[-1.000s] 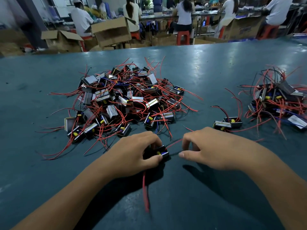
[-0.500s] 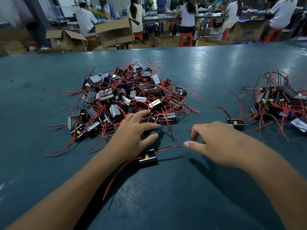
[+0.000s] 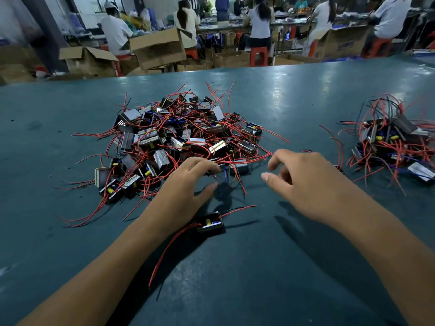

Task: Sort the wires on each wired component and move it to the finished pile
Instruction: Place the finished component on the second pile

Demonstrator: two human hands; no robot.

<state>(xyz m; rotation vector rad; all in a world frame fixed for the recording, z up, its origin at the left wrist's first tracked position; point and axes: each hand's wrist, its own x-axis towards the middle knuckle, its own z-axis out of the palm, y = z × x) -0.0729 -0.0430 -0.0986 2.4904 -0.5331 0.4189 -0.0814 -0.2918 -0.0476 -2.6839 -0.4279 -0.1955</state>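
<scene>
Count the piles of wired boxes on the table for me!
2: a big pile in the middle beyond the left hand, a smaller pile at the right. One lone component lies nearer.

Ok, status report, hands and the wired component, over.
Left hand open, fingertips at near edge of big pile. Right hand open, holding nothing. One wired component loose on table beside left wrist. Nothing in the way.
</scene>
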